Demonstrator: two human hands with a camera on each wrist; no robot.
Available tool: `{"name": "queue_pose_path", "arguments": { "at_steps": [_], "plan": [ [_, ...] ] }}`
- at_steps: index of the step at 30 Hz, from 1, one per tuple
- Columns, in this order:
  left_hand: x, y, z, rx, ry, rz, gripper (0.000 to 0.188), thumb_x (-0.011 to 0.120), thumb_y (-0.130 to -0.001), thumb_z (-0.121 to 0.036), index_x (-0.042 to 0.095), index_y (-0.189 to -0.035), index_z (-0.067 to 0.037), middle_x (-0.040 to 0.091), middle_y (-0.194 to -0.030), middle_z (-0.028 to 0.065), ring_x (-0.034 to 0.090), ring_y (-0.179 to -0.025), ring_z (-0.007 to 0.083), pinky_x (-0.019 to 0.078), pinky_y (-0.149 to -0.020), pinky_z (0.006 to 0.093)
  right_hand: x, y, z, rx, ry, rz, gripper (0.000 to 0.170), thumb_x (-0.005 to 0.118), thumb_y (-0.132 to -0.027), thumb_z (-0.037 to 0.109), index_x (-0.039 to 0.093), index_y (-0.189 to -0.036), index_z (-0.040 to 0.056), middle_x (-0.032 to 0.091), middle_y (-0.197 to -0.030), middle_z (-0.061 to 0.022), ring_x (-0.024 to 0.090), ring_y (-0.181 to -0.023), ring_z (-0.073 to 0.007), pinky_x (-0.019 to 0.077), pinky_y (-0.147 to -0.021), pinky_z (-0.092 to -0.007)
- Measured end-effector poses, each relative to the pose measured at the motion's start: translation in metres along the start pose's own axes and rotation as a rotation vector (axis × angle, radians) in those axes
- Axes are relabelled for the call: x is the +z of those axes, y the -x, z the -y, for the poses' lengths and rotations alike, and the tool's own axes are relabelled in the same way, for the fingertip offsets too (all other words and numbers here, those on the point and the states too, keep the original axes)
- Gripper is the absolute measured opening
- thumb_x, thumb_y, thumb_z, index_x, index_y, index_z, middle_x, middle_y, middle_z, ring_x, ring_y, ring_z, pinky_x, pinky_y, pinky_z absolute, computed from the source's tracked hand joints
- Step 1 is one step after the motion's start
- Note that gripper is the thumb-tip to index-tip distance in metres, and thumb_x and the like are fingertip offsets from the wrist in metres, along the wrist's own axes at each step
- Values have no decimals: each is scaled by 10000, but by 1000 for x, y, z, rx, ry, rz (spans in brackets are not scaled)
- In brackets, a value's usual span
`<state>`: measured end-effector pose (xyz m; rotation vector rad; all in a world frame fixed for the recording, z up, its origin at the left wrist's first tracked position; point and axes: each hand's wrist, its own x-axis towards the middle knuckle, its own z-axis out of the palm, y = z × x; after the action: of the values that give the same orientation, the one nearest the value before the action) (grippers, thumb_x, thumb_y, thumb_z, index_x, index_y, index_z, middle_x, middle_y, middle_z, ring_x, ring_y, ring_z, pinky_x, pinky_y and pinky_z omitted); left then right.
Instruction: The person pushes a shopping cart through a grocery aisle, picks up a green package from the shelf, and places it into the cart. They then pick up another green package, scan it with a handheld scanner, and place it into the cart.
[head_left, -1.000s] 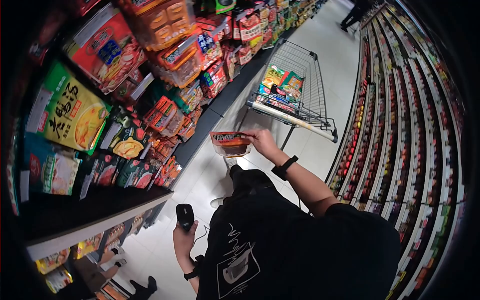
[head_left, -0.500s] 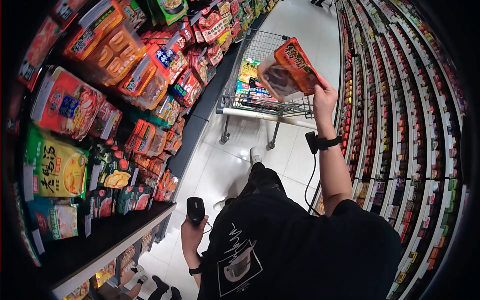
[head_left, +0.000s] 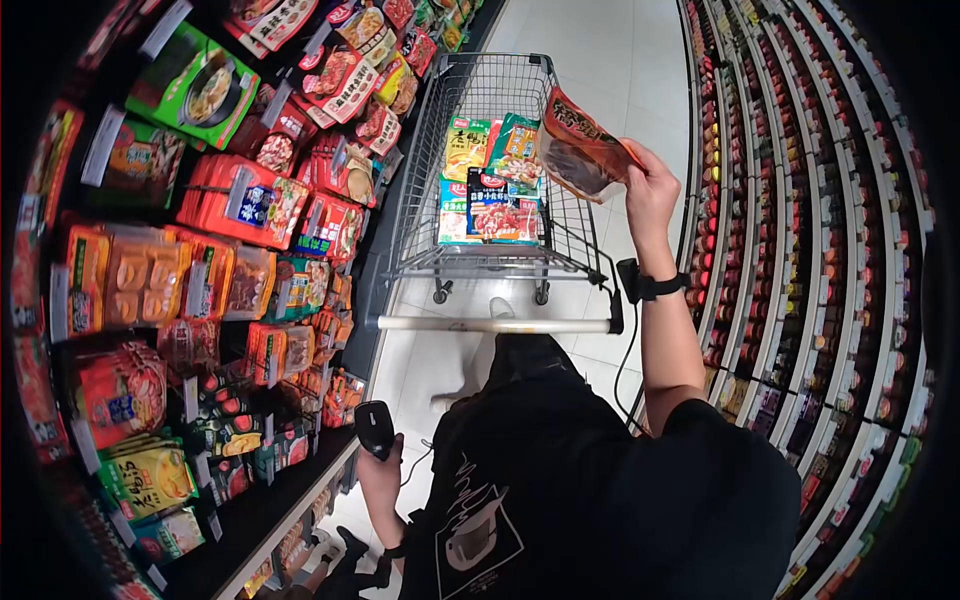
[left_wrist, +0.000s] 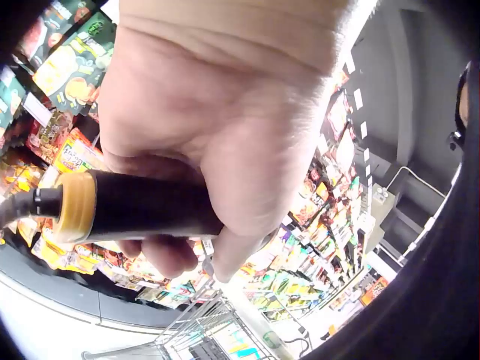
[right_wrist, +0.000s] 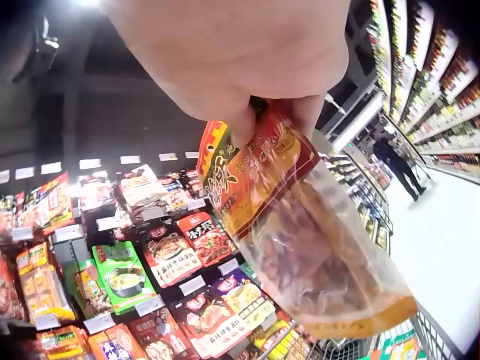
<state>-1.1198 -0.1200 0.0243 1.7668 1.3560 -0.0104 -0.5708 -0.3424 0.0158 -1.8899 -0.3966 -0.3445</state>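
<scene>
My right hand (head_left: pixel 652 190) pinches the top edge of a red-and-clear food pouch (head_left: pixel 582 150), held over the right side of the shopping cart. In the right wrist view the pouch (right_wrist: pixel 315 247) hangs tilted, with dark brown contents showing through its clear part. My left hand (head_left: pixel 380 475) grips a black barcode scanner (head_left: pixel 375 428) low beside the shelf. The left wrist view shows fingers wrapped round its black handle (left_wrist: pixel 146 206), which has a yellow ring and a cable at the end. Several colourful packets (head_left: pixel 500 205) lie in the cart (head_left: pixel 570 225).
Packed shelves of hanging seasoning packets (head_left: pixel 250 205) line the left side. Long curved rows of jars and bottles (head_left: pixel 790 250) run along the right. The cart's white handle (head_left: pixel 490 325) crosses in front of my body. A person (right_wrist: pixel 401 165) stands far down the aisle.
My right hand has raised the pouch from low in front of me to over the cart. The cart now appears nearer and straight ahead. My left hand keeps the scanner low.
</scene>
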Motion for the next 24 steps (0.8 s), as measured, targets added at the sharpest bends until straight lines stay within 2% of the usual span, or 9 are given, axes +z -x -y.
{"name": "queue_pose_path", "arguments": {
  "at_steps": [4, 11, 13, 15, 16, 17, 19, 22, 24],
  "plan": [
    [15, -9, -38, -13, -9, -23, 270, 853, -961, -184, 697, -1040, 21, 691, -720, 59, 635, -646, 140, 511, -633, 344, 16, -23, -41, 280, -363, 17, 234, 683, -1000, -31, 807, -1197, -56, 816, -1114, -91, 736, -986, -124, 596, -911, -278],
    [33, -31, -86, 112, -169, 44, 302, 858, -965, -187, 699, -1106, 28, 731, -823, 65, 650, -730, 134, 548, -712, 342, 79, -35, -100, 389, -258, 144, 208, 847, -949, 99, 841, -1130, -1, 841, -1033, -109, 744, -904, -110, 597, -844, -270],
    [39, -38, -104, 94, -195, 72, 334, 868, -959, -213, 706, -1112, 35, 772, -863, 116, 699, -775, 149, 567, -750, 354, 104, -28, -119, 469, -181, 250, 239, 838, -962, 164, 835, -1154, 21, 840, -1045, -145, 778, -901, -178, 603, -849, -315],
    [46, -48, -110, 145, -189, 69, 344, 872, -956, -222, 712, -1113, 39, 792, -890, 148, 735, -808, 163, 575, -771, 359, 127, -14, -135, 352, -35, 340, 269, 792, -993, 220, 819, -1185, 34, 822, -1057, -186, 797, -941, -301, 606, -889, -392],
    [47, -52, -109, 107, -219, 88, 348, 874, -952, -223, 721, -1115, 44, 810, -933, 181, 776, -862, 190, 585, -800, 368, 144, -2, -152, 288, 69, 367, 284, 756, -1023, 276, 818, -1212, 74, 812, -1063, -193, 793, -940, -316, 605, -881, -398],
    [50, -56, -103, 99, -231, 90, 353, 877, -946, -219, 724, -1128, 41, 806, -929, 185, 790, -864, 224, 589, -805, 379, 156, 6, -160, 379, 82, 472, 280, 730, -1037, 270, 814, -1221, 77, 805, -1081, -205, 788, -960, -356, 604, -882, -434],
    [55, -50, -123, 179, -268, 83, 367, 882, -937, -213, 717, -1148, 37, 798, -919, 193, 791, -854, 247, 589, -802, 391, 184, 25, -173, 347, 142, 558, 266, 699, -1052, 240, 808, -1226, 70, 800, -1083, -215, 786, -953, -361, 604, -869, -456],
    [55, -40, -117, 121, -239, 72, 368, 883, -933, -203, 712, -1156, 34, 791, -918, 204, 787, -849, 256, 587, -795, 400, 232, 48, -204, 253, 207, 681, 280, 669, -1056, 228, 797, -1249, 70, 788, -1055, -250, 776, -958, -402, 607, -856, -492],
    [53, -28, -108, 48, -220, 28, 343, 878, -935, -187, 716, -1139, 36, 782, -901, 180, 754, -805, 250, 579, -783, 404, 255, 52, -207, 324, 201, 698, 295, 691, -1038, 227, 786, -1271, 72, 780, -1088, -264, 761, -1033, -427, 594, -923, -513]
  ]
}}
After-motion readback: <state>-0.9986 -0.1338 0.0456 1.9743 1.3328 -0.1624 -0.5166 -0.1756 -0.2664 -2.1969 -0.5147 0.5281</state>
